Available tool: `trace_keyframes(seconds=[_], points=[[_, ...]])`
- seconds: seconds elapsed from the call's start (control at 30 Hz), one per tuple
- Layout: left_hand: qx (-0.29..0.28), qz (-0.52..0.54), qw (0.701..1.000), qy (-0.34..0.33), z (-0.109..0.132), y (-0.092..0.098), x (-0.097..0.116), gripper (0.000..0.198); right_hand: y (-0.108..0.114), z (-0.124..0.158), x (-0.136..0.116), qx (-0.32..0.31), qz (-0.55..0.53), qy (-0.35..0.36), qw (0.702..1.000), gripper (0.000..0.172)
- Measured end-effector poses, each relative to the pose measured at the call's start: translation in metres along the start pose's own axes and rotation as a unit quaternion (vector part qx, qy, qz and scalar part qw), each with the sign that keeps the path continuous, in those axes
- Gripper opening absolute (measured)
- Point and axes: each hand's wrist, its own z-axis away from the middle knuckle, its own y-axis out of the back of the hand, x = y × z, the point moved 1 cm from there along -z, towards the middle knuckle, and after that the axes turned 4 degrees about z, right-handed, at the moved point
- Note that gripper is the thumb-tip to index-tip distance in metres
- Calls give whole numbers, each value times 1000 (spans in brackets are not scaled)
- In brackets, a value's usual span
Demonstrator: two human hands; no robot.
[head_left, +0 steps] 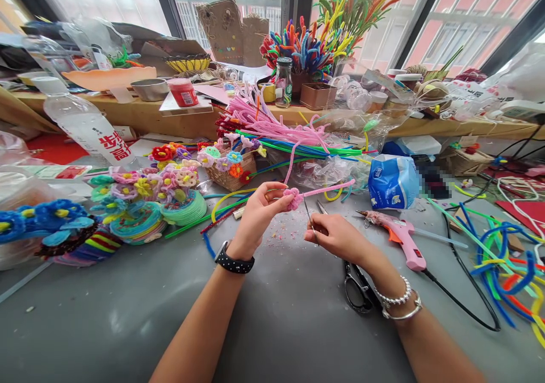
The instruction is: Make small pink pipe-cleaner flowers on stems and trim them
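Pink chenille flower (293, 200): your left hand (258, 210) pinches it, nearly closed, while your right hand (338, 235) curls around a thin dark rod (309, 215) at its edge. Petals look shaped; the straight tail (330, 188) appears unworked. Scissors (356, 281) lie beneath your right hand.

Bright daylight through windows (123, 0) glints off the tabletop (128, 309).

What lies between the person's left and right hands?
The head view shows a pink fuzzy piece, pinched in the left hand, and a thin dark tool, held by the right hand, over a speck-strewn tabletop.
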Motion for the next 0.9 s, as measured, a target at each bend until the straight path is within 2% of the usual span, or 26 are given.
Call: trace_keyframes(seconds=[0.5,0.73,0.9], points=[[22,-22,999,-10,0,-1,1,27,-1,0,-1,11,9,-6,1000,43],[35,-9,999,-21,-2,2,0,24,-1,-4,4,40,10,-2,999,41],[23,-30,998,-44,-1,3,0,21,0,-2,2,-4,2,-3,1000,36]])
